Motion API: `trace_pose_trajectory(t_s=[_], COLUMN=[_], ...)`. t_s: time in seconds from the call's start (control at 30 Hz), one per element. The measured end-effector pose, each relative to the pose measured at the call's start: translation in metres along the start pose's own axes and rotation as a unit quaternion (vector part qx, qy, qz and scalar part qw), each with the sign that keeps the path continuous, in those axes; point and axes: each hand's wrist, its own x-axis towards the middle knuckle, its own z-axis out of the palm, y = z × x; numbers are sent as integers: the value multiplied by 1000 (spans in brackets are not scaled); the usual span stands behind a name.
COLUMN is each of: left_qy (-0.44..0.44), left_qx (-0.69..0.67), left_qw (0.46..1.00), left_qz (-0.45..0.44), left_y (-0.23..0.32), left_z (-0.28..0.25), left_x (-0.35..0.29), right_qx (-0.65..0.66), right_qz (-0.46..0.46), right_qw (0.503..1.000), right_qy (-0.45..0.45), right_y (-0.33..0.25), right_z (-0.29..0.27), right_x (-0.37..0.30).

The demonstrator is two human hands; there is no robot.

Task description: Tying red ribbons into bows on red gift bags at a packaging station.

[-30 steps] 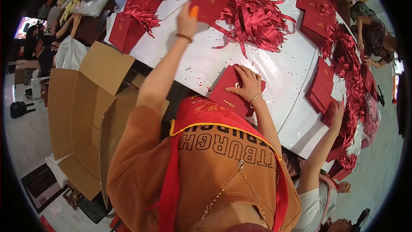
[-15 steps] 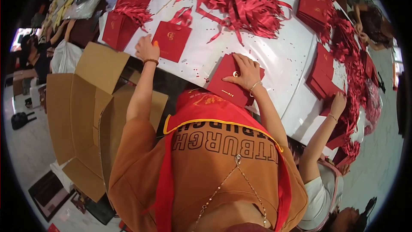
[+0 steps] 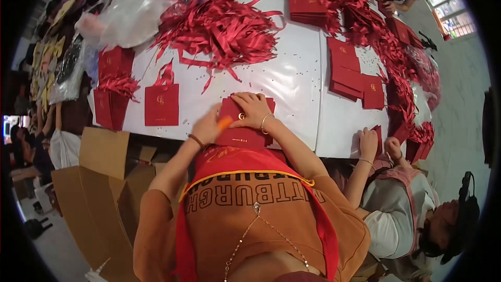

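Note:
A stack of flat red paper gift bags (image 3: 241,138) with gold print lies at the table's near edge, in front of my red apron. My right hand (image 3: 252,108), with a thin bracelet at its wrist, grips the top of the stack, fingers bent over the bags. At the stack's left side is my left hand (image 3: 209,125), smeared by motion, with an orange cover on one finger. Whether it holds a bag cannot be made out. Farther left, a single red bag with ribbon handles (image 3: 162,105) lies flat, apart from both hands.
A heap of red ribbons (image 3: 224,34) lies beyond the stack, beside clear plastic wrap (image 3: 130,13). More red bags (image 3: 110,109) stand at the left edge. An open cardboard box (image 3: 88,198) is below left. A co-worker's hand (image 3: 368,143) holds a bag at right.
My left hand has moved right, from beside the single bag to the stack. My right hand stays on the stack, its fingers now closer together. The view has turned and shifted.

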Motion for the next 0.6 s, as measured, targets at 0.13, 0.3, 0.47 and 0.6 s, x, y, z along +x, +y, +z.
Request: trace_pose_trajectory(t_s=[0.13, 0.3, 0.47, 0.6], left_qy=[16, 51, 110, 308], left_qx=[97, 124, 34, 228], left_qw=[993, 987, 993, 920], left_qz=[64, 92, 38, 80], left_y=[10, 10, -5, -26], left_z=[38, 47, 22, -9], left_x=[-7, -10, 20, 75], right_qx=[15, -44, -72, -96], right_qz=[-9, 7, -16, -26], right_qw=[1000, 998, 992, 990], right_qy=[0, 52, 102, 101], right_y=[6, 8, 5, -5], right_z=[1, 5, -1, -10], right_x=[-2, -4, -8, -10])
